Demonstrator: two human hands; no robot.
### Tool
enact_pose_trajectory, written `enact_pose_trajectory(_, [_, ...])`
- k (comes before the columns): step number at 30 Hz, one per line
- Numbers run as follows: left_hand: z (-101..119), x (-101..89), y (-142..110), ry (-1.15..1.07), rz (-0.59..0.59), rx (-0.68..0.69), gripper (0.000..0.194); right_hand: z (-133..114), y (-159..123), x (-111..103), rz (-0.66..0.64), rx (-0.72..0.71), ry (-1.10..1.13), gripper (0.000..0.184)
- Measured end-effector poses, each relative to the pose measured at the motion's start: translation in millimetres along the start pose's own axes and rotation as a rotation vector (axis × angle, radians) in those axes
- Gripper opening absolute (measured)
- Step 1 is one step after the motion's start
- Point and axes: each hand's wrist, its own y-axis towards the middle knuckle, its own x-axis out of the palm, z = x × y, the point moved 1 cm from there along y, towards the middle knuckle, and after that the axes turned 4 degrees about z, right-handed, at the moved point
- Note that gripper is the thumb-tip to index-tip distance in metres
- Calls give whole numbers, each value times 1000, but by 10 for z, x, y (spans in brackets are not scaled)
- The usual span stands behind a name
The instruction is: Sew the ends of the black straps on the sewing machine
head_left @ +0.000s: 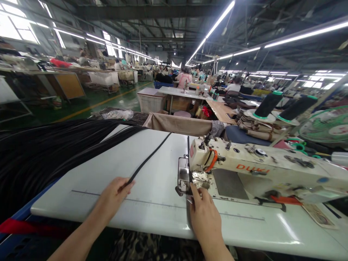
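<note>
My left hand (115, 195) is closed in a pinch on the end of a narrow black strip (148, 157), which runs away across the white sewing table (108, 163) to its far edge. At the industrial sewing machine (231, 161), my right hand (203, 214) has its fingertips down beside the presser foot, just in front of the metal plate (183, 175). Another black strip (188, 143) passes along the needle area and meets those fingers, which grip it against the table. My right palm hides part of it.
A thick bundle of black strips (40, 152) drapes over the table's left side. A printed ruler line (157, 204) crosses the tabletop. Black thread cones (269, 105) and a green fan (328, 127) stand at right. Beyond the table is a beige cloth-lined bin (176, 123).
</note>
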Motion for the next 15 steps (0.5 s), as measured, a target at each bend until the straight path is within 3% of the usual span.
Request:
enact_pose_trajectory(2, [-157,-193,110,140,47,36,52,89,-68,8,-80,-15,-88,58])
enact_pose_trajectory(6, [-476,-697,361,366,161,155,51,161,-142,24,-211,-48,-145,53])
enact_pose_trajectory(8, [-640,-1042,484,468,211,184,47,181,-156,36,-250,-40,-166,52])
enact_pose_trajectory(11, [-914,-1646,585,622,280,123,45,220,-157,66,-251,-28,-118,53])
enact_pose_trajectory(15, [-1339,-2387,455,798,362,21,44,276,-143,107,-213,9,-1,54])
